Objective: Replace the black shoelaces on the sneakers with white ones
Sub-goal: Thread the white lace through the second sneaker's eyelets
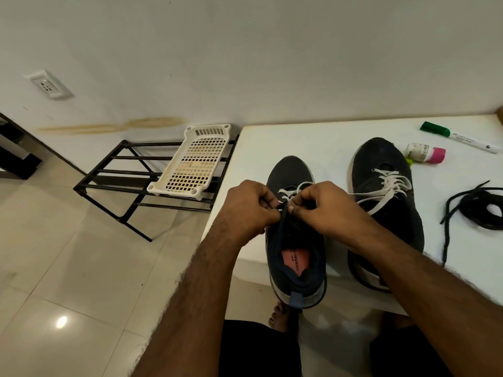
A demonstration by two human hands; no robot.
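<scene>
Both hands work at the left sneaker [295,240] on a white table [313,142]. The left hand [249,210] and right hand [330,210] each pinch a white lace [299,187] over its eyelets. The lace looks soft, flat and limp, best held near its stiff tip. Right of this sneaker stands its mate [386,202], laced white; farther right lie coiled black laces [476,210].

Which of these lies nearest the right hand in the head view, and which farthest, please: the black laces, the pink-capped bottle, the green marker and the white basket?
From the right hand:
1. Black laces, coiled on the table to its right.
2. Pink-capped bottle, farther back on the right.
3. White basket, on the rack to the left; too close to the bottle to rank firmly.
4. Green marker, far right, near the wall.
</scene>
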